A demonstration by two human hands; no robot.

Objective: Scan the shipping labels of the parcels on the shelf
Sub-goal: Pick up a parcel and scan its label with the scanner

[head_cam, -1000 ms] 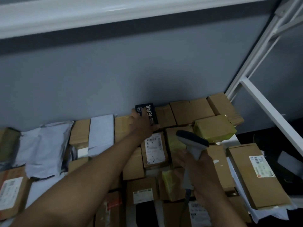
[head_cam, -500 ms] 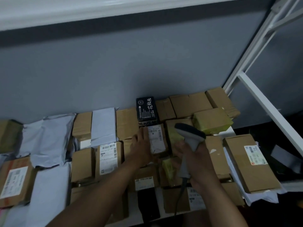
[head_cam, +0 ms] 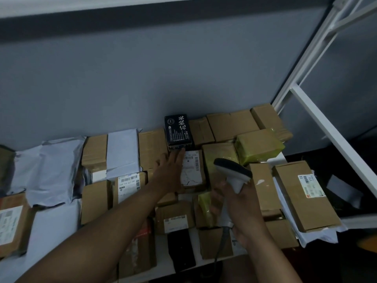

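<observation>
The black box (head_cam: 179,130) against the wall carries large white Chinese characters, of which "花" and "长" can be made out, with smaller unreadable lines beside them. The white label (head_cam: 311,185) on the long brown box at the right shows a barcode and "172". The other barcode labels (head_cam: 129,185) are too blurred to read.

Brown cartons (head_cam: 306,193), black box (head_cam: 178,129) white lettering, grey mailers (head_cam: 51,168).

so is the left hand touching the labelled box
Touching: the head view shows the left hand lying flat with straight fingers on the labelled box, covering its label's left edge.
</observation>
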